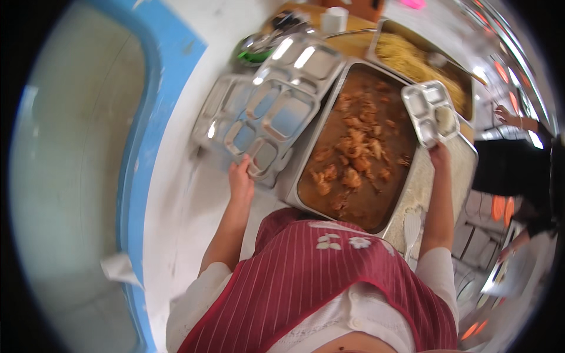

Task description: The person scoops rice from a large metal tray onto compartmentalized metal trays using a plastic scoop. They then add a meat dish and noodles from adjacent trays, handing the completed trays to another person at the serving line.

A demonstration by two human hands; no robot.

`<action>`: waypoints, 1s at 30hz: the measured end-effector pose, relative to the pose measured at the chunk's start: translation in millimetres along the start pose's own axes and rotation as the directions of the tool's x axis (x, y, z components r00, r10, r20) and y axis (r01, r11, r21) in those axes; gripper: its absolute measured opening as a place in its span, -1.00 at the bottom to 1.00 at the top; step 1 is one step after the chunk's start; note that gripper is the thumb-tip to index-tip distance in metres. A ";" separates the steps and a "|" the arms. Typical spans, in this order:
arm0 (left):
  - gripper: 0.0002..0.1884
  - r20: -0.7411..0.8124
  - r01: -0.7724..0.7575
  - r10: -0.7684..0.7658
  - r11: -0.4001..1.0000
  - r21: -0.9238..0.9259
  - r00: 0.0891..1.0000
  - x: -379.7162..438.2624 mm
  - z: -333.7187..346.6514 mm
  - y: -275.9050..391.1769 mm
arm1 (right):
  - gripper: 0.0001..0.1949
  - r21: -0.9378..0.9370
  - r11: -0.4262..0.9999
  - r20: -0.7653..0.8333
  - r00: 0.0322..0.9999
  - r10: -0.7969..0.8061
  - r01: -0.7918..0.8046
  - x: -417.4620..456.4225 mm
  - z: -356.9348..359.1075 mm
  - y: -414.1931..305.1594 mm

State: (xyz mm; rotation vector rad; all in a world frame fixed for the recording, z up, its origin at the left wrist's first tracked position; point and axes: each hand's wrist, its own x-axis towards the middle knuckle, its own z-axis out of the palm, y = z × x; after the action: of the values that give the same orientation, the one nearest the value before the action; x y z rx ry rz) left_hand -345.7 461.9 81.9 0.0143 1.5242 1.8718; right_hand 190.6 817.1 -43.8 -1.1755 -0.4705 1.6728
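My left hand (241, 178) grips the near edge of a steel compartment tray (261, 102), its thumb on the rim. That tray lies over other steel trays (304, 57). Out to the right, my right hand (440, 154) holds a second compartment tray (415, 105) by its near end. A portion of white rice (446, 121) sits in one of its compartments. This tray hangs above the border between a deep metal pan of brown stew with meat pieces (357, 145) and a pan of rice (421, 187). A white plastic rice paddle (412, 229) rests on the rice close to me.
Beyond the stew is a pan of yellow noodles (406, 57). A white cup (334, 20) and a green bowl (256, 55) stand at the back. A blue-edged frame (134, 154) runs along my left. At right, a person in black (507, 167) stands near orange-seated stools (498, 208).
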 end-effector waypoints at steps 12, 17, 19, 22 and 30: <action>-0.69 0.088 -0.144 0.126 0.958 0.249 0.988 -46.9 -43.8 7.2 | -0.69 0.060 0.998 0.271 0.962 0.014 -0.032 18.0 1.4 -9.5; -0.64 0.268 -0.149 0.099 0.973 0.174 0.958 -68.1 3.7 -3.1 | -0.74 0.066 0.998 0.030 0.999 -0.013 0.011 -11.4 74.1 2.0; -0.63 0.325 -0.168 0.093 0.963 0.212 0.941 -69.9 22.7 -3.4 | -0.81 0.000 1.000 -0.056 0.998 -0.025 0.025 -24.1 75.7 -5.7; -0.59 0.387 -0.191 0.060 0.931 0.310 0.920 -59.9 29.1 -14.5 | -0.86 -0.109 0.994 -0.093 0.995 -0.038 0.028 -37.2 84.6 -9.1; -0.62 0.680 -0.041 -0.157 0.963 0.265 0.717 -38.3 196.1 -49.3 | -0.77 -0.736 0.673 0.010 0.995 -0.103 0.077 -101.4 46.0 -24.0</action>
State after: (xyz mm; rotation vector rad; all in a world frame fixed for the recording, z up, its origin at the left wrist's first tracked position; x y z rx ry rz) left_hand -208.0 611.3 114.8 0.7164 1.1813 1.3462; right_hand 166.0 748.2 43.6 -1.7163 -1.2522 1.3863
